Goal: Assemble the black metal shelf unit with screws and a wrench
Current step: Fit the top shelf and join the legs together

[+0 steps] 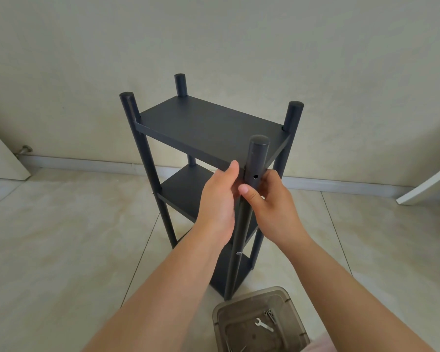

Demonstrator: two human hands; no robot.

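The black metal shelf unit (208, 128) stands upright on the floor, with three shelves between four round posts. My left hand (217, 199) holds the near edge of the top shelf, thumb up against its rim. My right hand (269, 199) grips the near post (257, 158) just below an empty screw hole (255, 176), thumb in front and fingers behind. A small silver wrench (264, 325) and a few screws (271, 315) lie in a brown translucent box (261, 321) at the bottom of view.
Pale tiled floor (61, 250) surrounds the unit. A wall with a grey skirting runs behind. A door edge and metal door stop (23, 149) are at the far left. A white slanted board (427, 184) leans at the right.
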